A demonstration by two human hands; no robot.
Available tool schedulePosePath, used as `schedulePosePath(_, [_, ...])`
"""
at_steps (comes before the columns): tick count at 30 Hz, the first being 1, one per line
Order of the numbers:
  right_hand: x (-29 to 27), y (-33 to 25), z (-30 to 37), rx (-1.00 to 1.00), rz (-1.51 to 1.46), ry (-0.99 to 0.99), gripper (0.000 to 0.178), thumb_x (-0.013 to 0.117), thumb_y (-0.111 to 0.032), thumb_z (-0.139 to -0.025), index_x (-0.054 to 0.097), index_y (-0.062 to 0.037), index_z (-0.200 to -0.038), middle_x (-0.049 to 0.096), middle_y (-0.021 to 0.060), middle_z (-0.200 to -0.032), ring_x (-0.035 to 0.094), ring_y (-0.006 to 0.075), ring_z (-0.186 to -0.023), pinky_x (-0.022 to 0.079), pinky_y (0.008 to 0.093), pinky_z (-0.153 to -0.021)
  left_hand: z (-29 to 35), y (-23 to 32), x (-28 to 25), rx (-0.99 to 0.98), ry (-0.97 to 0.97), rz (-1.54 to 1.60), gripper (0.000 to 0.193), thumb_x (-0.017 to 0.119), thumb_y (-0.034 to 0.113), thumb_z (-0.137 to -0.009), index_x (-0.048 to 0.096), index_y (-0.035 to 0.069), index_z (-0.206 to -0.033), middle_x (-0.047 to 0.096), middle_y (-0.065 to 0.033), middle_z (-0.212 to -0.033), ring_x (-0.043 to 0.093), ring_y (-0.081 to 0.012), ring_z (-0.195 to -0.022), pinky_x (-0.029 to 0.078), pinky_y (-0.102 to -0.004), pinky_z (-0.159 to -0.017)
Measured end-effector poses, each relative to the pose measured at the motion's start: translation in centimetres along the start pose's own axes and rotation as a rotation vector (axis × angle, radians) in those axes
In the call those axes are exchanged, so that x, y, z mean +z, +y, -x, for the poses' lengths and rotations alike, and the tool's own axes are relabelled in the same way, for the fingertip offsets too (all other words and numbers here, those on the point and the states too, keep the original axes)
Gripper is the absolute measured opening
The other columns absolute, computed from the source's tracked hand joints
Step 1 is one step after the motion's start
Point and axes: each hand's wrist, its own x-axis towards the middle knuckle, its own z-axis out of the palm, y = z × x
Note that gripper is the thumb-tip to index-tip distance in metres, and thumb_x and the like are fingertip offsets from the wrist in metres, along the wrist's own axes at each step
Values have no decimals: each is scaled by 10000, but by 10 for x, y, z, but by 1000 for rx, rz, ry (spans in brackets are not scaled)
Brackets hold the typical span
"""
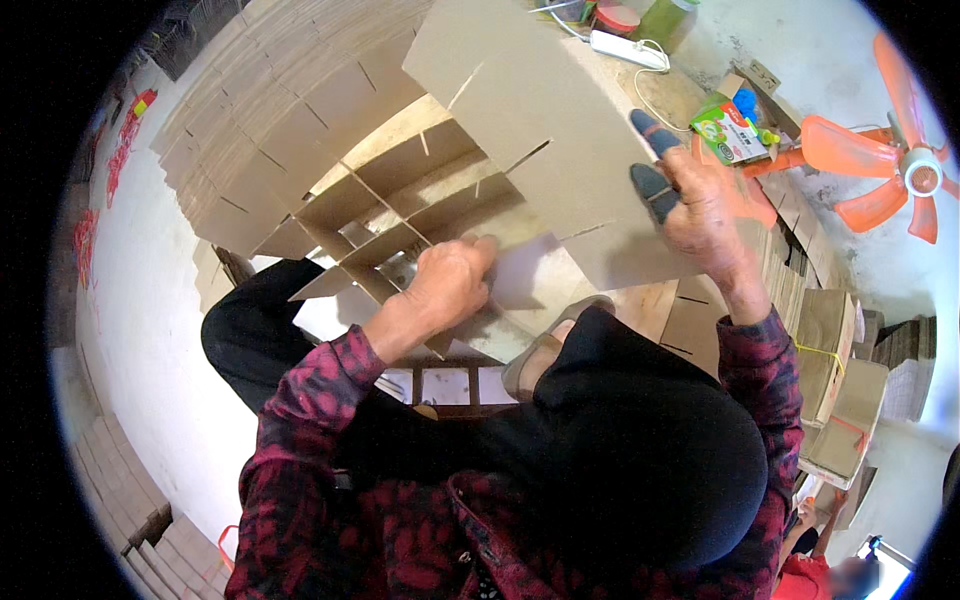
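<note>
Clamping the cardboard sheet [545, 140] are the right fingers [655, 188] (dark-capped); the left fingers [484, 252] curl at the grid [335, 208], hold unclear.

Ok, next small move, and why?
I'd probably align the slotted cardboard sheet with the divider grid: the right hand holds it, its slots run in from the edge nearest the grid, and the left hand is at the grid. Can't tell whether any slot is seated.
</note>
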Motion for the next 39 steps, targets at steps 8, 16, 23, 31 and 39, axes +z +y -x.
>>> schedulePosePath(8, [19,-7,-24,-1,-45,-130,510,581,-74,-906,436,-87,-1395,452,-9,-672,404,78,-639,406,221,-633,-2,2,1,1,-1,27,156,584,34,-692,529,9,-836,599,-212,-852,609,-418,-784,491,-499,-670])
schedulePosePath(16, [34,-24,-38,-92,-87,-115,506,523,81,-768,549,-48,-1257,612,269,-1010,620,412,-897,499,360,-790,0,2,-2,-21,-25,47,142,580,41,-702,535,-2,-829,608,-213,-822,615,-413,-780,493,-495,-667])
schedulePosePath(23, [29,-36,-43,-26,18,-209,402,553,-2,-857,553,-24,-1258,620,262,-1071,671,308,-909,500,313,-800,0,1,-4,-44,-58,72,148,587,58,-715,555,21,-854,618,-207,-817,628,-405,-778,501,-490,-667])
schedulePosePath(31, [65,-15,-36,-50,80,-313,550,540,66,-756,531,-62,-1290,611,218,-788,645,329,-704,514,332,-691,2,3,-12,-36,-126,50,202,605,65,-704,555,11,-892,627,-211,-862,636,-406,-788,511,-489,-678])
schedulePosePath(39, [148,-1,-1,-30,404,-511,180,554,-57,-716,557,-47,-896,604,180,-761,592,394,-687,482,476,-605,-1,2,-6,-39,-124,16,235,615,76,-691,571,-2,-908,626,-226,-864,636,-394,-798,514,-475,-678])
